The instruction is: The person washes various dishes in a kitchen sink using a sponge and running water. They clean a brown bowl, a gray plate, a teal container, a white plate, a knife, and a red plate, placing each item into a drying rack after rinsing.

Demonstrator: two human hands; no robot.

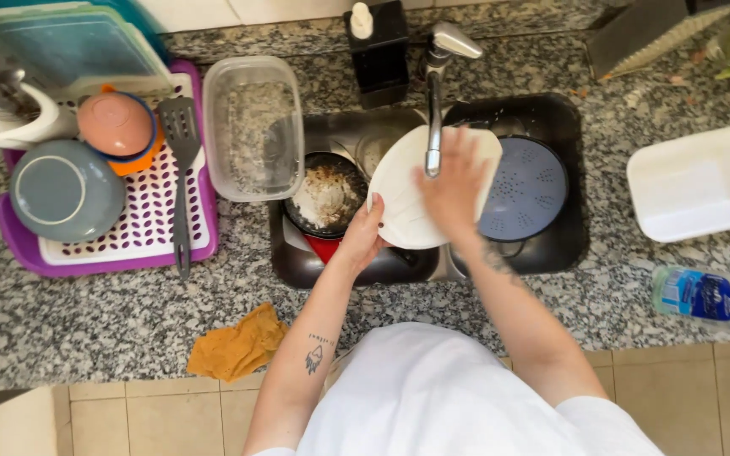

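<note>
The white plate (403,207) stands tilted on edge over the middle of the sink (563,245), under the tap (434,93). The left hand (363,236) grips its lower-left rim, while the right hand (454,187) lies open and flat against its face, the nearer hand to the tap.

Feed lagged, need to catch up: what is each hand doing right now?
Left hand: gripping the lower-left edge of the white plate over the sink.
Right hand: spread flat on the plate's face, under the tap, holding nothing visible.
</note>
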